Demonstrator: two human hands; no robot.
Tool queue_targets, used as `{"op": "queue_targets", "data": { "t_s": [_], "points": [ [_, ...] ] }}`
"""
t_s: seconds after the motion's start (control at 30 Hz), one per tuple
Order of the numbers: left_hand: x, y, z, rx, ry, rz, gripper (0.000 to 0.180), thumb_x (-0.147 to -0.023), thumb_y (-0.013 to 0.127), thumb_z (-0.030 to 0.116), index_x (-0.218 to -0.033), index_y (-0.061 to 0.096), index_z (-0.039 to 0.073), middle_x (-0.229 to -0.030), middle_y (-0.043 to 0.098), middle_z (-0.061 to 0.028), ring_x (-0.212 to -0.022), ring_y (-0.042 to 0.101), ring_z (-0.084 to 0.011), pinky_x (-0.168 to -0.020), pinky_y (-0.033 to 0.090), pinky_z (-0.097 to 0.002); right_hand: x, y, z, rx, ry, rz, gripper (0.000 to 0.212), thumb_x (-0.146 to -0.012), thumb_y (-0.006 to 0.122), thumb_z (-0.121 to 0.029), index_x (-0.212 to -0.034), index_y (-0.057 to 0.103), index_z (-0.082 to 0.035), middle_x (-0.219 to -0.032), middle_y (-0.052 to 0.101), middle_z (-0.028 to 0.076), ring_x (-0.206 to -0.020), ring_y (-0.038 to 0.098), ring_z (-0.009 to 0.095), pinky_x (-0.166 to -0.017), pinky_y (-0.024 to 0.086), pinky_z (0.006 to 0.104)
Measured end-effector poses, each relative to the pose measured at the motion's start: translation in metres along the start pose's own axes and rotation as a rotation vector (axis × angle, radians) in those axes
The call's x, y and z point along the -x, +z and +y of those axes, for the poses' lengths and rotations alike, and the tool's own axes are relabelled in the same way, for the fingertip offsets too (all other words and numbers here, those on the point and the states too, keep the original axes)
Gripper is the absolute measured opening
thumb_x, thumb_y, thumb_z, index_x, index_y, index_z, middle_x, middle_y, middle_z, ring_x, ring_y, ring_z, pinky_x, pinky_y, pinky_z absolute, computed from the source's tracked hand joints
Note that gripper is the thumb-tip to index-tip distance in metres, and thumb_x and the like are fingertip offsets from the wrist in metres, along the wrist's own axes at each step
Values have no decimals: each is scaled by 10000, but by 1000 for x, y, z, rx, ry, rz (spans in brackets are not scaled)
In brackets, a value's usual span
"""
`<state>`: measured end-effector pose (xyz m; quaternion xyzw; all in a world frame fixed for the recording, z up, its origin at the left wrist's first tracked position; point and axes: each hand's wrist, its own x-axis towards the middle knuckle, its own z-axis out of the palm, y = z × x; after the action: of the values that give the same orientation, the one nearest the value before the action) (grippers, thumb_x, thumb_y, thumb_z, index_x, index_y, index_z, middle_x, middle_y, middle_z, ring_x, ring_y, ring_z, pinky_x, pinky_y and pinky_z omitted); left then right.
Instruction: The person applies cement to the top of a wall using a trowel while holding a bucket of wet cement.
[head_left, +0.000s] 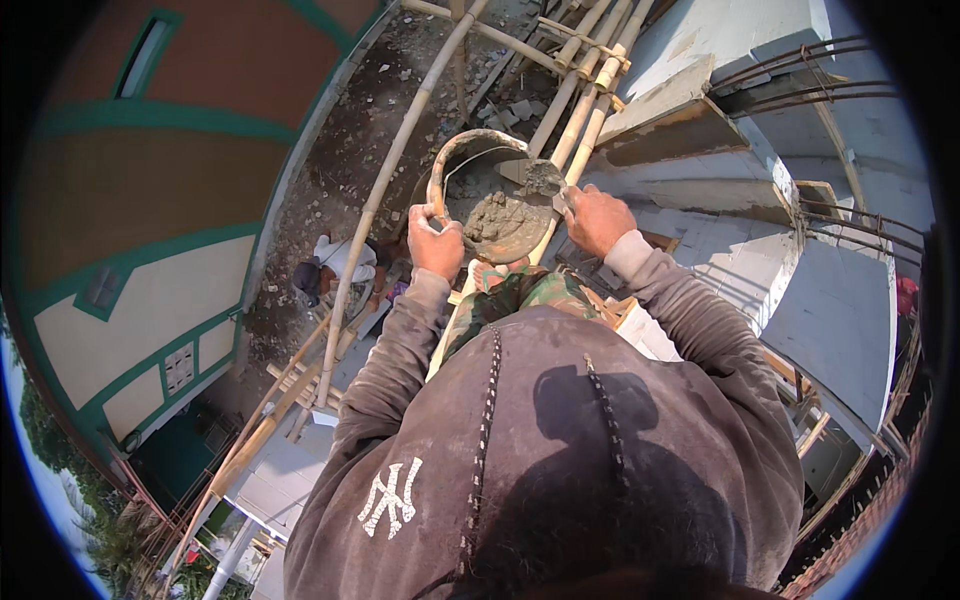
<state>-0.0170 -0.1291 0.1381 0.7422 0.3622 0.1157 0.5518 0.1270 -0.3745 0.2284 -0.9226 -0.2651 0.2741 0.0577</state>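
Note:
A mortar bucket [436,188] with a worn, crusted rim is tilted in front of me. Wet grey mortar [500,228] lies along its lower side. My left hand [436,244] is closed round the near left part of the rim. In my right hand [598,220] is a trowel [512,172], its grip mostly hidden by my fingers. The blade reaches over the bucket's right side with a lump of mortar [544,178] on it. My bare feet [492,272] show just below the bucket.
Bamboo scaffold poles [575,130] run beneath and ahead of me. On the right stand pale block walls [700,205] with protruding steel bars [865,232]. A person [340,262] is far below on the left, near a building with green trim [165,115]. Rubble covers the ground [345,130].

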Motion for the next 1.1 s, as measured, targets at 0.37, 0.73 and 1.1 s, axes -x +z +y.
{"op": "queue_targets", "data": {
  "t_s": [0.37,0.73,1.1],
  "points": [
    [12,0,66,-122,83,-118,442,-771,654,53,-1190,533,-22,-1165,589,-229,-1114,594,-396,-981,469,-440,-35,72,-22,-543,-91,-59,472,-918,640,-319,-1265,655,1,-1203,681,266,-1162,639,417,-1019,484,424],
    [9,16,29,-8,-294,45,675,-770,686,79,-1383,437,-56,-1312,569,-272,-1242,570,-413,-1064,453,-428,-74,74,-22,-763,-36,-482,194,-960,642,-195,-1056,677,-31,-665,569,-15,-443,461,85,-390,348,277],
    [2,29,25,96,-413,403,403,-796,688,92,-1134,487,4,-1015,657,-196,-950,682,-305,-857,520,-405,-139,37,-36,-540,-213,-618,226,-964,649,-215,-1120,656,-52,-740,599,0,-513,484,81,-448,397,269]
  ]
}}
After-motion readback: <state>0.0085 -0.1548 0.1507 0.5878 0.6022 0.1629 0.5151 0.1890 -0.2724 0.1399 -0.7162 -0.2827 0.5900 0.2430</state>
